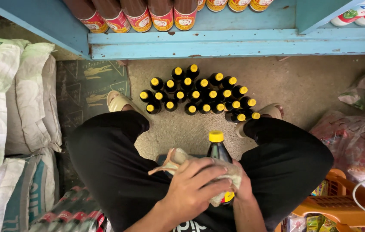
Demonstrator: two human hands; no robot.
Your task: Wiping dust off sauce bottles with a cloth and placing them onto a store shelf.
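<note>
While the left hand (195,184) presses a rag (229,172) around the dark bottle (217,150) over the lap, the right hand (244,187) grips it from behind, mostly hidden. Bottle base unseen. Yellow-capped bottles (199,94) cluster on floor beyond it.

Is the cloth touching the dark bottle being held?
Touching. Head view: the cloth wraps against the bottle, pressed on by the left hand.

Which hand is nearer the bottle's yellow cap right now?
Right. The right hand grips the dark bottle just below its yellow cap; the left hand presses the cloth lower down.
</note>
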